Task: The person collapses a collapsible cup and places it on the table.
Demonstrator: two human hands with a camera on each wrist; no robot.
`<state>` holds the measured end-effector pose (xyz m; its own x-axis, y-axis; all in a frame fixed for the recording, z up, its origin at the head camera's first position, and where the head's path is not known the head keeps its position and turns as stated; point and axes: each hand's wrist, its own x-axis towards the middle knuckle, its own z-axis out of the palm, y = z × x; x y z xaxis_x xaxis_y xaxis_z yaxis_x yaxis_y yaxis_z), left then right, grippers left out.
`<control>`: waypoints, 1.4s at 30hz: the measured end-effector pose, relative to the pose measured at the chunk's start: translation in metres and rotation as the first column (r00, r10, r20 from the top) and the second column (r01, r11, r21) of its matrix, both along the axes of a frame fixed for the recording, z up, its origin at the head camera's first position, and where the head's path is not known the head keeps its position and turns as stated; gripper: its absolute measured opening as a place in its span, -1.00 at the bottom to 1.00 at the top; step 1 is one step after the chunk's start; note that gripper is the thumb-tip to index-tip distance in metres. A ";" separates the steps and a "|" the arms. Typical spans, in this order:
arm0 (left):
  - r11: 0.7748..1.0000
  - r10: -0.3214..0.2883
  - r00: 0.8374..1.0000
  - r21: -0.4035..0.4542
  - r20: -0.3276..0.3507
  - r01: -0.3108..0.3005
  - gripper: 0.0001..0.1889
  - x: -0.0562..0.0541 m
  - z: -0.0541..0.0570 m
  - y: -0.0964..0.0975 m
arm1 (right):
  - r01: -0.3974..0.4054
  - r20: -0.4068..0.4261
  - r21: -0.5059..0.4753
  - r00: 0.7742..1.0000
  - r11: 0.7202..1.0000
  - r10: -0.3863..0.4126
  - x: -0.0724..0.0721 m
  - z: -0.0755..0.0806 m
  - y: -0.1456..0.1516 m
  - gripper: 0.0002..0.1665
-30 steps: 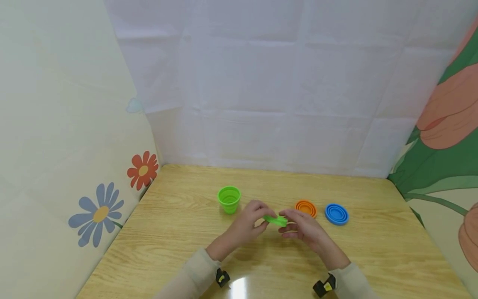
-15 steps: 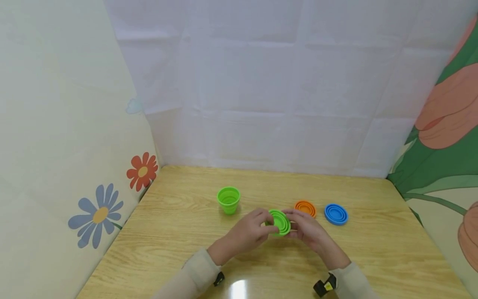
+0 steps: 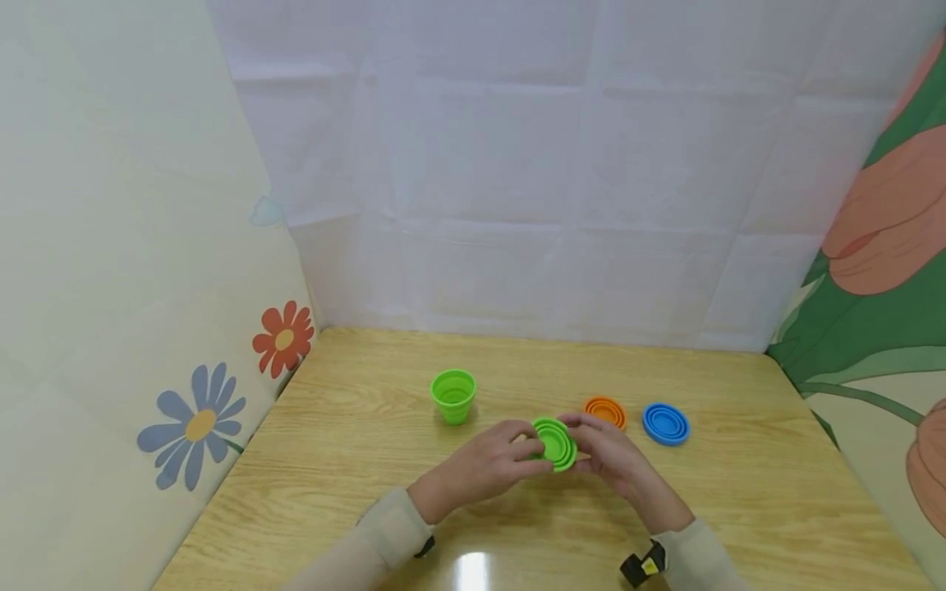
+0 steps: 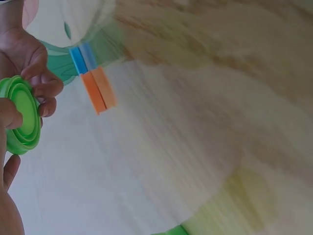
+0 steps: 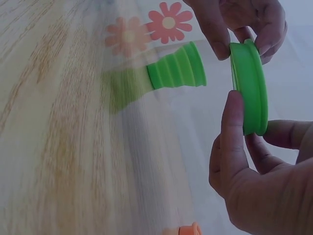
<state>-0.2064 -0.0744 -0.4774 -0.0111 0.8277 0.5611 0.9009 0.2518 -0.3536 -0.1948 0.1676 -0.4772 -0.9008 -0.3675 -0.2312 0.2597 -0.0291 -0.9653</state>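
A green collapsible cup (image 3: 557, 446), folded flat into nested rings, is held above the table between both hands. My left hand (image 3: 488, 465) grips its left side, the thumb over the rings in the left wrist view. My right hand (image 3: 613, 461) pinches the opposite edge, and the right wrist view shows fingers and thumb on either side of the green rim (image 5: 254, 93). The cup's open side is tilted towards the head camera. Another green collapsible cup (image 3: 454, 398) stands extended and upright on the table, beyond the left hand.
An orange folded cup (image 3: 606, 412) lies just beyond the right hand. To its right is a blue folded cup (image 3: 666, 423). The wooden table (image 3: 332, 427) meets a white cloth backdrop (image 3: 480, 205), with flower-printed sheets at both sides.
The folded green cup has turned from nearly edge-on to showing its rings to the head camera. My left hand has shifted slightly down, its fingers moving over the cup's edge.
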 end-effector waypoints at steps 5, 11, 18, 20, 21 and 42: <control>1.000 0.025 0.999 0.003 0.031 -0.025 -0.74 -0.005 -0.002 0.000 | 0.032 0.011 -0.011 0.999 0.999 -0.031 -0.002 0.000 0.000 -0.58; 0.995 0.093 0.982 0.026 0.164 -0.099 -0.61 -0.011 -0.004 0.000 | 0.130 0.010 -0.023 0.992 0.991 -0.130 -0.009 0.001 -0.003 -0.58; 0.951 0.207 0.823 0.087 0.529 -0.296 -0.58 -0.009 -0.004 0.008 | 0.241 0.019 -0.039 0.971 0.970 -0.240 -0.018 -0.001 -0.007 -0.63; 0.931 0.228 0.756 0.091 0.613 -0.355 -0.58 -0.008 -0.003 0.012 | 0.262 0.024 -0.048 0.965 0.964 -0.261 -0.020 -0.002 -0.008 -0.63; 0.922 0.231 0.721 0.089 0.653 -0.376 -0.58 -0.008 -0.002 0.015 | 0.272 0.026 -0.056 0.962 0.961 -0.271 -0.021 -0.003 -0.009 -0.62; 0.742 -0.276 -0.031 0.193 0.961 -0.642 -0.55 -0.046 -0.017 0.030 | 0.412 0.081 -0.121 0.911 0.903 -0.404 -0.047 -0.017 -0.028 -0.65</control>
